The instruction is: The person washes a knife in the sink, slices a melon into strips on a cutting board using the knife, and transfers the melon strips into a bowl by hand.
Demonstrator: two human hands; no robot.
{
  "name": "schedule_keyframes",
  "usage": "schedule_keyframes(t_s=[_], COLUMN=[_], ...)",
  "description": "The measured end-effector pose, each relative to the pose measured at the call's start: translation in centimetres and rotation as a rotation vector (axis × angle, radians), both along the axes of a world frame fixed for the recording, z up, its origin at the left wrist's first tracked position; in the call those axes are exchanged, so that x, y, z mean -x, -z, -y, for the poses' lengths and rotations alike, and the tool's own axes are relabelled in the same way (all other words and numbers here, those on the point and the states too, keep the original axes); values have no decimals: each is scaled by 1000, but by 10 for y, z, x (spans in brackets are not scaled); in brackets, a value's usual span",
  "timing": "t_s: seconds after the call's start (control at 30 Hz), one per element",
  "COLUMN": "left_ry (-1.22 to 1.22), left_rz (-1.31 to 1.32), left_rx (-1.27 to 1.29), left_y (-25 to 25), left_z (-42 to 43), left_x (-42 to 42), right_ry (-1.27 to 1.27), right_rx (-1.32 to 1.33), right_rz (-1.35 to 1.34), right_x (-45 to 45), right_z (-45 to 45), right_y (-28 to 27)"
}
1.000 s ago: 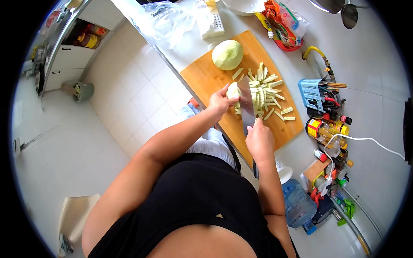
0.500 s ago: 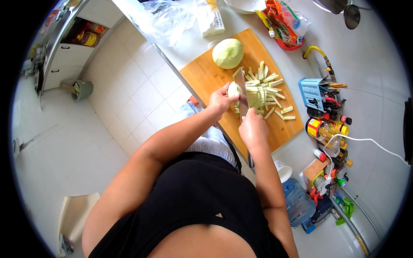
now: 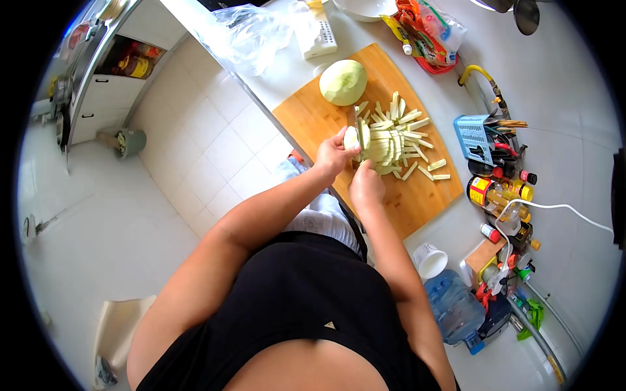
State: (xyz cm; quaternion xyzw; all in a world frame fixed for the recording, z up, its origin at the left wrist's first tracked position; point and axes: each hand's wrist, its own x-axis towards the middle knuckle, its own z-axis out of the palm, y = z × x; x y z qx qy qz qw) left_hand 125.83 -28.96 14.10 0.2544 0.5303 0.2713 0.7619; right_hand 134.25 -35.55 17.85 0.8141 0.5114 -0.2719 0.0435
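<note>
My right hand (image 3: 367, 186) is closed on the handle of a kitchen knife (image 3: 359, 134), whose blade is seen nearly edge-on. Closed around a round, pale green piece of vegetable (image 3: 351, 139), my left hand (image 3: 333, 155) steadies it against the left side of the blade. Thin slices (image 3: 381, 148) lean in an overlapping row just right of the knife. Cut sticks (image 3: 412, 124) are scattered beyond them. A larger peeled, pale green round vegetable (image 3: 343, 83) sits on the far part of the wooden cutting board (image 3: 417, 205). My fingers hide the knife handle.
On the counter's far side are a plastic bag (image 3: 251, 39), a white box (image 3: 316, 32) and a red basket of packets (image 3: 430, 36). Along the wall stand a blue utensil holder (image 3: 473, 140) and several bottles (image 3: 486, 192). A white cup (image 3: 430, 260) lies near a water jug (image 3: 453, 306).
My right hand and the knife have moved left, from over the slices to against the held piece. The blade has turned more edge-on. My left hand has barely moved.
</note>
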Motion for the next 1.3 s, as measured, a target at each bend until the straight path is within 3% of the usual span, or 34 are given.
schedule_keyframes(t_s=[0.17, 0.27, 0.47, 0.67, 0.77, 0.97, 1.03, 1.17, 1.23, 1.3], left_ry=[63, 51, 100, -146, -66, -1, 181, 276, 138, 137], left_rz=[-30, -27, -207, -171, -84, -273, -384, -389, -321, -326], left_rx=[-125, -8, -168, -61, -40, -142, -351, -224, -61, -66], left_y=[13, 7, 21, 1, 7, -5, -1, -7, -9, -11], left_z=[2, -5, -3, -4, -6, -4, -6, -15, -19, -19], left_x=[2, 2, -3, 6, 11, 4, 7, 5, 3, 4], right_ry=[56, 74, 106, 98, 100, 97, 91, 101, 104, 98], right_rx=[-95, -99, -90, -63, -72, -59, -57, -58, -57, -53], right_rz=[-53, -54, -78, -55, -60, -57, -56, -58, -56, -60], right_x=[5, 3, 2, 1, 2, 1, 1, 1, 1, 0], right_z=[12, 11, 9, 7, 7, 7, 7, 6, 6, 6], right_y=[17, 17, 15, 11, 9, 8, 8, 8, 8, 10])
